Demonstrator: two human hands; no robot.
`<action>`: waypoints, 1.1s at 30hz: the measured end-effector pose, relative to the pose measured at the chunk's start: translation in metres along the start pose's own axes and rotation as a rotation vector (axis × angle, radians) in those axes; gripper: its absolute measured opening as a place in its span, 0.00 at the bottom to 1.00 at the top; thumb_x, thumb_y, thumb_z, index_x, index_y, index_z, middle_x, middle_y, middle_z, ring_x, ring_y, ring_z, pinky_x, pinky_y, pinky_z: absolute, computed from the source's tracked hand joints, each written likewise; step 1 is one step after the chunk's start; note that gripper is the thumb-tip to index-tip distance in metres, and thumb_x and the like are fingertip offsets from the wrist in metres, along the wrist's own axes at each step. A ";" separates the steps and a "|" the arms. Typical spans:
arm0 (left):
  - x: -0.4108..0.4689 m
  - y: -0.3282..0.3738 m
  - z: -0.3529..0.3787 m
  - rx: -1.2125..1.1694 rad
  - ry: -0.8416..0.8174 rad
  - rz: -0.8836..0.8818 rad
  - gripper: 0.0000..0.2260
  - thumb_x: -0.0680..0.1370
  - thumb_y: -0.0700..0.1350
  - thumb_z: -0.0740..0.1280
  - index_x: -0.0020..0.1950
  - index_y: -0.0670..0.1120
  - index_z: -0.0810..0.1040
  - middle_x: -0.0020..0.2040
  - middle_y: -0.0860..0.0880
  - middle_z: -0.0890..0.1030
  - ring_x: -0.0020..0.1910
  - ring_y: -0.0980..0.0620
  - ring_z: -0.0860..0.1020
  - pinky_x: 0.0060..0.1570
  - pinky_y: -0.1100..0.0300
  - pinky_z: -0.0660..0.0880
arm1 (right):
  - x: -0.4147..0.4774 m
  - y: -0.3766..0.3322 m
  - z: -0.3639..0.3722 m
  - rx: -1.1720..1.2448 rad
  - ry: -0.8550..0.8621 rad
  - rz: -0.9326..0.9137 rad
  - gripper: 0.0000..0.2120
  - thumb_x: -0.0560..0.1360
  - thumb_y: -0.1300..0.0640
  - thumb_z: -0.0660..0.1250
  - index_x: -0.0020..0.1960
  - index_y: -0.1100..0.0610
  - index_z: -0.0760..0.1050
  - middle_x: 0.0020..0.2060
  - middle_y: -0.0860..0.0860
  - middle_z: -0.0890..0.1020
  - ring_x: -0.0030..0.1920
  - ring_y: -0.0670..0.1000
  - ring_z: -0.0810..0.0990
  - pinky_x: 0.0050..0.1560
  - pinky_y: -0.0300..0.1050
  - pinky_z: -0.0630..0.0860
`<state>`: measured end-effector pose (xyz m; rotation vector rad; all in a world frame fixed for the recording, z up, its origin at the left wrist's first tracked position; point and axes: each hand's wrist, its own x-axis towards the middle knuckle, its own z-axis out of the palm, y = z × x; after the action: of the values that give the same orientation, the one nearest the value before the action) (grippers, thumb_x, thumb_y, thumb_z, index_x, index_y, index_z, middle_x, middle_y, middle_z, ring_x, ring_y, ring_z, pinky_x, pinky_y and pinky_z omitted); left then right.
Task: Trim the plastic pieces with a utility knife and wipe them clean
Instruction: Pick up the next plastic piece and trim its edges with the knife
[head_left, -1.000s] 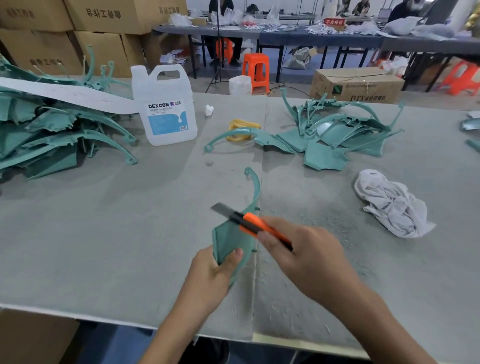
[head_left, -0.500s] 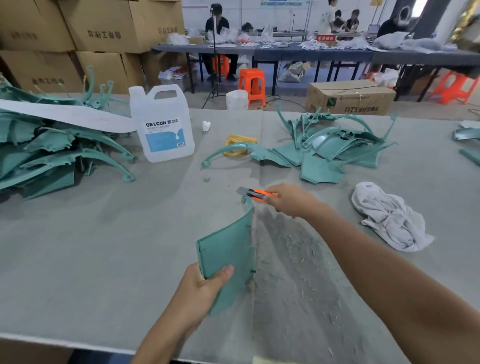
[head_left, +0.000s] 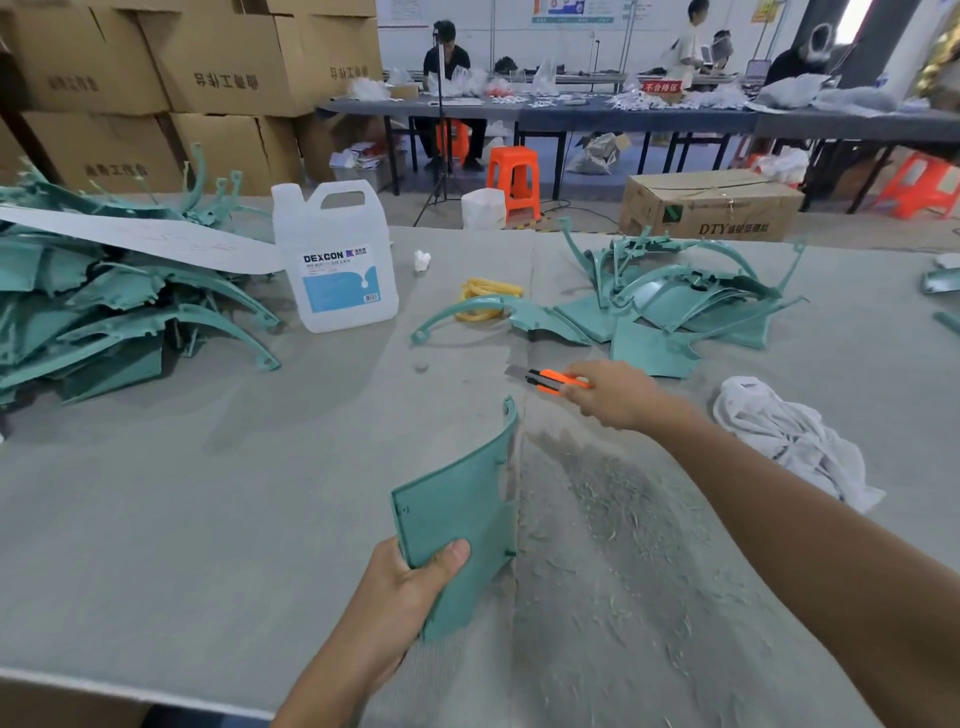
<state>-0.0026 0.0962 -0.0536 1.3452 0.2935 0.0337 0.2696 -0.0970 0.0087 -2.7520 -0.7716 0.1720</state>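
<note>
A teal plastic piece (head_left: 460, 512) with a flat panel and a curved arm stands tilted on the grey table (head_left: 182, 519). My left hand (head_left: 402, 592) grips its near corner, thumb on the panel. My right hand (head_left: 615, 395) is stretched out beyond the piece's far tip and holds an orange utility knife (head_left: 553, 380), blade out and pointing left, clear of the plastic. A crumpled white cloth (head_left: 789, 441) lies to the right of my right arm. Plastic shavings (head_left: 623, 519) cover the table beside the piece.
A heap of teal pieces (head_left: 104, 322) lies at the left, another pile (head_left: 675, 301) at the back right. A white DEXCON jug (head_left: 335, 260) stands behind, with yellow bands (head_left: 485, 296) near it. Cardboard boxes, orange stools and seated people are beyond the table.
My right hand has drawn the knife along the piece's edge away from me, out past its far tip. My left hand has tipped the piece lower and kept hold of it.
</note>
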 end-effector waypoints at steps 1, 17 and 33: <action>0.000 0.000 0.000 0.014 0.000 0.004 0.14 0.73 0.49 0.73 0.58 0.53 0.85 0.56 0.44 0.85 0.55 0.42 0.84 0.49 0.53 0.81 | -0.008 0.001 -0.005 0.021 0.012 -0.008 0.15 0.84 0.44 0.58 0.63 0.51 0.77 0.43 0.50 0.82 0.36 0.47 0.77 0.41 0.46 0.75; -0.006 0.007 0.009 0.158 0.071 0.016 0.10 0.73 0.50 0.71 0.51 0.48 0.86 0.49 0.46 0.87 0.49 0.43 0.85 0.54 0.37 0.80 | -0.137 -0.123 -0.086 -0.217 -0.012 -0.407 0.13 0.83 0.39 0.55 0.67 0.30 0.65 0.34 0.43 0.74 0.35 0.47 0.73 0.36 0.48 0.73; -0.007 0.008 0.010 0.242 0.086 -0.011 0.07 0.81 0.46 0.69 0.49 0.55 0.86 0.47 0.50 0.87 0.47 0.48 0.86 0.53 0.42 0.81 | -0.132 -0.149 -0.085 -0.470 -0.164 -0.418 0.13 0.84 0.43 0.53 0.61 0.41 0.74 0.41 0.45 0.77 0.39 0.50 0.75 0.33 0.45 0.66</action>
<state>-0.0057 0.0872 -0.0427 1.5852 0.3874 0.0481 0.0997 -0.0641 0.1393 -2.9326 -1.5870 0.1440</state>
